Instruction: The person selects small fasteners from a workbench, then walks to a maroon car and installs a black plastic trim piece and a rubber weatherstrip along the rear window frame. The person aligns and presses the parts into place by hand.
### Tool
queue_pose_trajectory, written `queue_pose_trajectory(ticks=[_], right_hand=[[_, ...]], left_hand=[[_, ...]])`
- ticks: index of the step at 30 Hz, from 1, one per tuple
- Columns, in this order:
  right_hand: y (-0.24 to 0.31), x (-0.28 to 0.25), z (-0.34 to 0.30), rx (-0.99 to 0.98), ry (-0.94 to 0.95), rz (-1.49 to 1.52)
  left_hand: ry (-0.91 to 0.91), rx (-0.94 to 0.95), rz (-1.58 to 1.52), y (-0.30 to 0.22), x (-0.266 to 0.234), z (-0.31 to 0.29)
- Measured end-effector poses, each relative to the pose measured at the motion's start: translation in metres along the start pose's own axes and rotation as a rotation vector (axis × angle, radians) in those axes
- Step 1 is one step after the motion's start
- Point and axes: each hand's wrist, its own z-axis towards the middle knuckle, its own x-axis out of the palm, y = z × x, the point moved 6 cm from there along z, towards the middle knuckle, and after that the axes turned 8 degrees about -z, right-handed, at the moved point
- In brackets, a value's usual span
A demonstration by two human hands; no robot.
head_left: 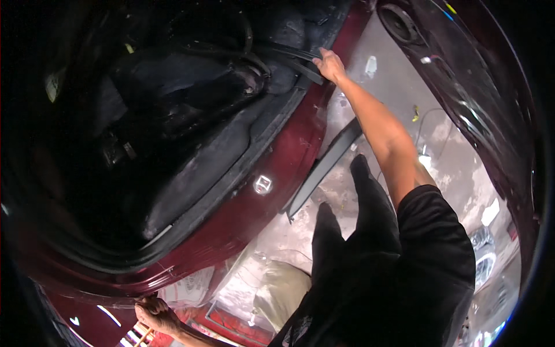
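My right hand (331, 66) reaches far out to the sill of a dark red car's doorway. Its fingers are closed on the end of a long black trim strip (298, 55) that runs back into the dark car interior. Low in the view, my left hand (155, 315) is curled into a fist against the edge of the dark red car body (289, 153). Whatever it may hold is hidden by the fingers. Along the opening runs a black rubber seal (202, 205). A metal striker loop (263, 184) sits on the red door jamb.
A long grey trim panel (332, 159) lies on the floor beside the sill, close to my feet. An open car door (462, 87) stands on the right. Near the left hand are a pale sack (280, 289) and a red-framed object (237, 324). The car interior is very dark.
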Motion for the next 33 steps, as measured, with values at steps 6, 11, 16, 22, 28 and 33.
queue_pose_trajectory(ticks=[6, 11, 16, 22, 28, 33], right_hand=[[0.013, 0.014, 0.043, -0.027, 0.291, 0.052], [-0.046, -0.042, 0.041, 0.070, 0.453, 0.377], [-0.135, -0.107, -0.024, 0.102, 0.598, 0.247], [-0.153, -0.140, -0.110, 0.341, 0.955, 0.119], [-0.084, -0.072, -0.033, -0.021, 0.564, -0.085], [-0.062, -0.126, 0.016, -0.062, 0.368, -0.095]], left_hand=[[-0.037, -0.068, 0.081, -0.004, 0.000, -0.003], [0.018, -0.105, 0.060, -0.002, 0.007, 0.007], [-0.054, -0.085, 0.056, -0.008, 0.001, -0.005], [-0.031, -0.104, 0.041, -0.004, 0.002, -0.001], [-0.005, -0.087, 0.034, -0.002, 0.010, 0.007], [-0.025, -0.117, 0.043, -0.003, -0.002, 0.000]])
